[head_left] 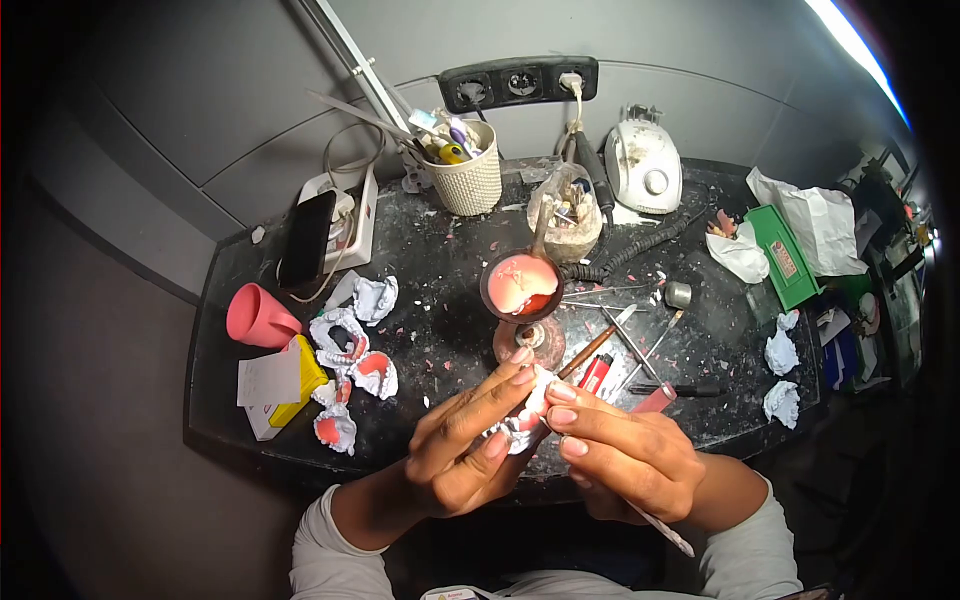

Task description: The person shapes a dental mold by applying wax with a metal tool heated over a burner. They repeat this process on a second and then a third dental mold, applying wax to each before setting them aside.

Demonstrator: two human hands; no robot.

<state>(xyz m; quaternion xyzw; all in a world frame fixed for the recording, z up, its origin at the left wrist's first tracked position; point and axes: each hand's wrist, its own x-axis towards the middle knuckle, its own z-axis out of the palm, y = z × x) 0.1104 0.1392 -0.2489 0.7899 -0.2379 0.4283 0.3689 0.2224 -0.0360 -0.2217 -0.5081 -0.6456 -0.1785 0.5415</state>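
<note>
A white dental cast with pink wax (520, 422) is held between my two hands above the front edge of the dark table. My left hand (465, 435) is closed round its left side, fingertips near its top. My right hand (630, 450) has its fingers pressed together at the cast's right side, and a thin tool (665, 533) sticks out below the palm. The tool's working end is hidden by the fingers. Just beyond the hands, a round pan of pink wax (522, 285) sits above a burner (530, 342).
Left of the hands lie several plaster casts (375, 300), a yellow box (305, 385) and a pink cup (260, 315). Metal tools, a red lighter (596, 374) and a black pen (680, 391) lie to the right. Behind stand a white basket (468, 180) and a white device (645, 168).
</note>
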